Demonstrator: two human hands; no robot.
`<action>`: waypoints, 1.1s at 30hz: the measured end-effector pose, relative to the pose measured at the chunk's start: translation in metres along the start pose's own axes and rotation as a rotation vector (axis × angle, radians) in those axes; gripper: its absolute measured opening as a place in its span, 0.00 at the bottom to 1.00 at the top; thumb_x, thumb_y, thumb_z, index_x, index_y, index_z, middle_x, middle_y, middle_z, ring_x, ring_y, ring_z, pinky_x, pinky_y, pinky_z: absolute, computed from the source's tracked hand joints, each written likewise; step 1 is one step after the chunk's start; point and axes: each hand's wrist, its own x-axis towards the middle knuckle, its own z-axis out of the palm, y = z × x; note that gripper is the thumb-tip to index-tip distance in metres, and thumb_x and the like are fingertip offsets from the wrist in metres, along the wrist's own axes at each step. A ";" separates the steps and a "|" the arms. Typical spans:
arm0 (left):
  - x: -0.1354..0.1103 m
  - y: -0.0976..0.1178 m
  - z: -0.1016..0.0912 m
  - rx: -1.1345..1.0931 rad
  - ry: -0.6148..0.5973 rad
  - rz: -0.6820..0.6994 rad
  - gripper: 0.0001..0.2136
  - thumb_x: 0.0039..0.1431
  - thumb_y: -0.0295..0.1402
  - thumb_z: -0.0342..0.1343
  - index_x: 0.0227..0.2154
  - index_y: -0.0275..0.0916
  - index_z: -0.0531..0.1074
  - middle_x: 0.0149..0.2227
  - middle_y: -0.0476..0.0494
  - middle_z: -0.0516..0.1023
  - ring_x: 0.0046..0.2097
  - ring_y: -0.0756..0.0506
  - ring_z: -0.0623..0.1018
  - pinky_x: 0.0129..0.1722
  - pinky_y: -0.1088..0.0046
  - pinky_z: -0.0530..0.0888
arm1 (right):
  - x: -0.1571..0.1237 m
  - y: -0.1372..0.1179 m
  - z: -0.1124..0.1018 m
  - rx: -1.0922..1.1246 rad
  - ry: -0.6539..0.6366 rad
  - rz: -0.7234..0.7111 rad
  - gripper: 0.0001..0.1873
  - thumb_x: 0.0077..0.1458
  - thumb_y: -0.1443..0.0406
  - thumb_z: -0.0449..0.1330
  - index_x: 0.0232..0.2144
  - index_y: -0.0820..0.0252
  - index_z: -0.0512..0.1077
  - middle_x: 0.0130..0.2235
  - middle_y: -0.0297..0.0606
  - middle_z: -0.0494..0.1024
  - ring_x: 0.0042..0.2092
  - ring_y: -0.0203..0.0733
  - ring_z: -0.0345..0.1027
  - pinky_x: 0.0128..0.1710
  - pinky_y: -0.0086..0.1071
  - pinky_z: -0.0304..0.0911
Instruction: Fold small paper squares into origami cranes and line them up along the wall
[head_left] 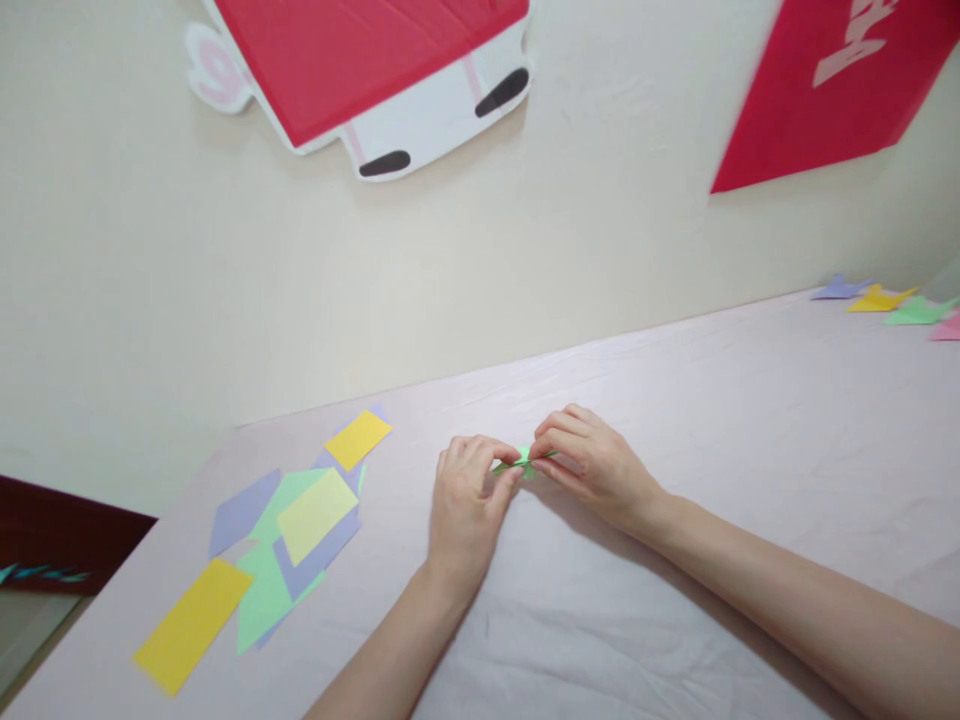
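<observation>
Together, left grip (469,505) and right grip (589,465) pinch a green paper (525,460).
Head view: each grip's fingertips are pressed onto an end of the small folded paper, at the centre of the worktop (750,420). Loose coloured sheets (300,520) lie at 8 o'clock from the hands; folded shapes (892,300) sit well apart at 2 o'clock.

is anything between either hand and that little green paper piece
Nothing visible does. The left hand and the right hand both already pinch the green folded paper at their fingertips, over the table. The loose coloured sheets lie off to the left, apart from both hands.
</observation>
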 end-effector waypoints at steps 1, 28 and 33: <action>0.000 0.000 0.000 0.013 -0.007 0.009 0.06 0.58 0.24 0.60 0.36 0.42 0.74 0.36 0.49 0.76 0.42 0.43 0.70 0.43 0.66 0.66 | 0.000 0.000 0.000 0.001 0.001 -0.001 0.06 0.62 0.69 0.57 0.31 0.58 0.71 0.33 0.39 0.74 0.37 0.44 0.64 0.37 0.35 0.62; 0.002 -0.002 0.001 -0.045 -0.032 -0.031 0.06 0.61 0.29 0.60 0.27 0.41 0.72 0.30 0.52 0.75 0.37 0.45 0.70 0.41 0.68 0.62 | 0.001 0.004 -0.001 0.370 -0.041 0.262 0.10 0.62 0.65 0.57 0.28 0.57 0.72 0.30 0.36 0.75 0.37 0.43 0.64 0.40 0.35 0.59; 0.003 -0.005 0.001 -0.118 -0.053 -0.080 0.07 0.61 0.29 0.59 0.26 0.41 0.71 0.29 0.52 0.74 0.37 0.45 0.70 0.41 0.69 0.62 | 0.001 0.008 0.000 0.432 -0.045 0.381 0.11 0.60 0.63 0.57 0.26 0.57 0.73 0.29 0.36 0.74 0.36 0.42 0.64 0.39 0.34 0.58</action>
